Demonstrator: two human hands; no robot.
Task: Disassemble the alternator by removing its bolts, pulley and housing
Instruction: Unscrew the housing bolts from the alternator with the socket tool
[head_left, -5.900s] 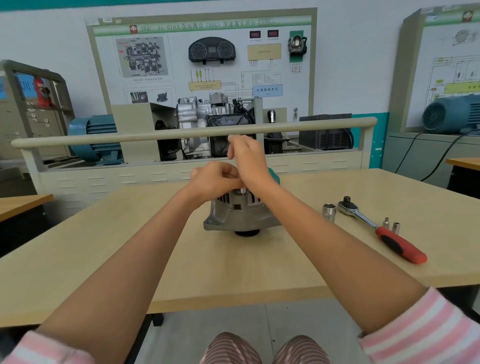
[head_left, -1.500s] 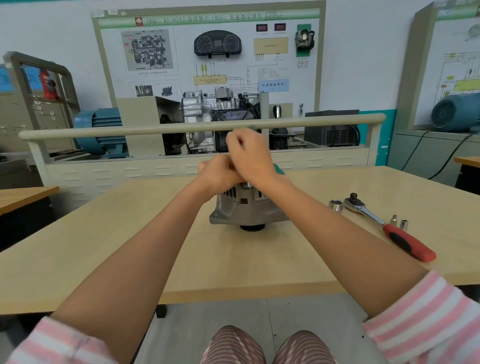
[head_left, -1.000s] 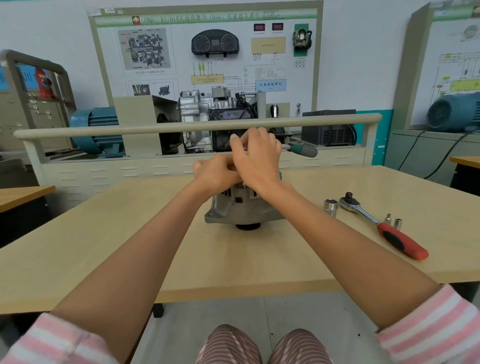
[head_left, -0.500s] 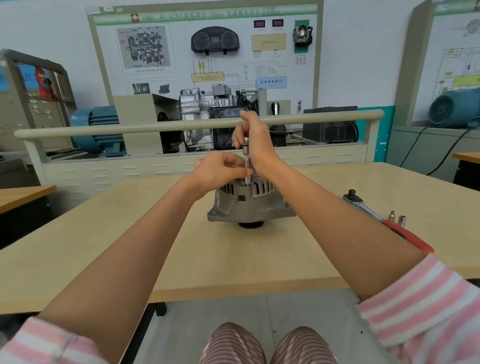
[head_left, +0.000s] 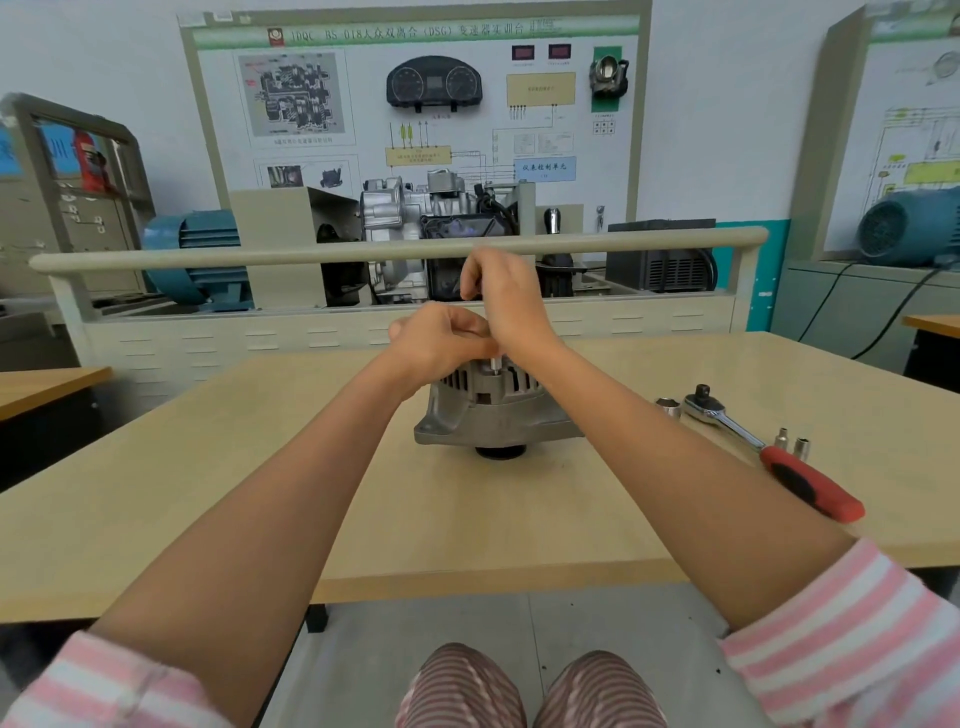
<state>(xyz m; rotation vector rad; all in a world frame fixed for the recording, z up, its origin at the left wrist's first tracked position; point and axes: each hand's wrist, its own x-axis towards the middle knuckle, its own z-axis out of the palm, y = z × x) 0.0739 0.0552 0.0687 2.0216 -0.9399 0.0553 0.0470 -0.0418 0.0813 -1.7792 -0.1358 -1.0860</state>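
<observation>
The ribbed grey cast-metal alternator (head_left: 493, 410) sits directly under both hands on the pale wooden table (head_left: 260, 493), its black pulley (head_left: 500, 452) underneath, against the tabletop. The right hand (head_left: 506, 296) is raised above the housing with fingers curled around the top of a thin steel driver shaft (head_left: 494, 365), whose lower end stands upright on the alternator's top face. The left hand (head_left: 441, 340), just below and to the left of the right, is curled with its fingertips pinched toward that shaft; how firmly it grips is hidden.

Judging by this, the work is in its early stage: a bolt on top is being turned out, while the housing looks whole and the pulley is in place. Both remain to be removed. Well off to the right of the right forearm lie a red-handled ratchet wrench (head_left: 769, 452), a loose chrome socket (head_left: 669, 407) beside its head and two small sockets (head_left: 792, 443) by its handle.
</observation>
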